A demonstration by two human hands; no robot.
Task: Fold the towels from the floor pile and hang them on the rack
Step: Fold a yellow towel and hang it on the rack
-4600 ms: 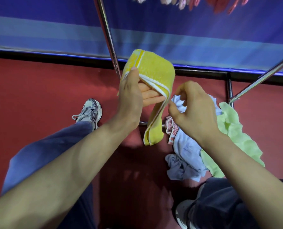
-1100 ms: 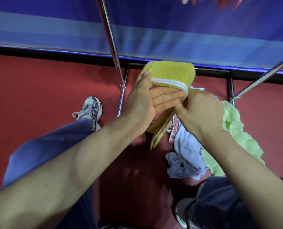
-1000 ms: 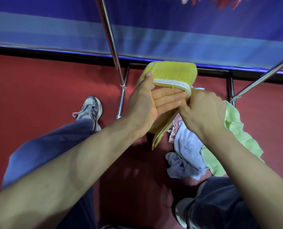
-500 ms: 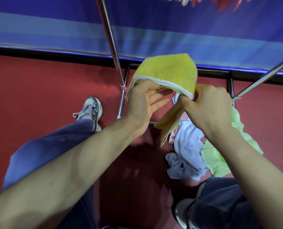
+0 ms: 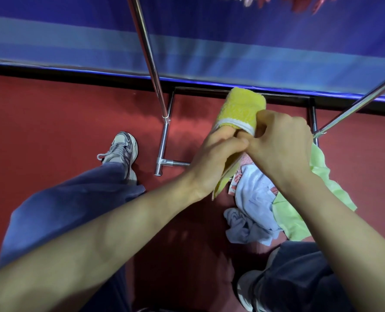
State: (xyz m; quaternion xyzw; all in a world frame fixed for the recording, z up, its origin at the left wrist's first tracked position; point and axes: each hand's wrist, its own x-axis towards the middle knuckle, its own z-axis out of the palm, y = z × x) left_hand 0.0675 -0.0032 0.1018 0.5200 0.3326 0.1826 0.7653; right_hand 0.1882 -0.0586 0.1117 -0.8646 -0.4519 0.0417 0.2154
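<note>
A small yellow towel (image 5: 241, 109) with a white stripe is held in the air between both hands, folded into a narrow bundle. My left hand (image 5: 214, 161) grips its lower left part, with a loose end hanging below. My right hand (image 5: 279, 143) pinches the striped edge from the right. Under my hands, the floor pile holds a pale blue towel (image 5: 252, 203), a light green towel (image 5: 299, 212) and a red-patterned cloth (image 5: 235, 176). The rack's metal poles (image 5: 148, 61) rise on both sides, with a black base frame (image 5: 310, 113) on the floor.
Red carpet (image 5: 52, 120) covers the floor, and a blue striped wall (image 5: 232, 41) stands behind the rack. My left shoe (image 5: 121, 152) and blue trouser legs are near the rack's left foot. Pink and red items (image 5: 299, 3) hang at the top edge.
The yellow towel was spread wider half a second ago; it is folded narrower now. Both hands have closed together on it and shifted slightly right.
</note>
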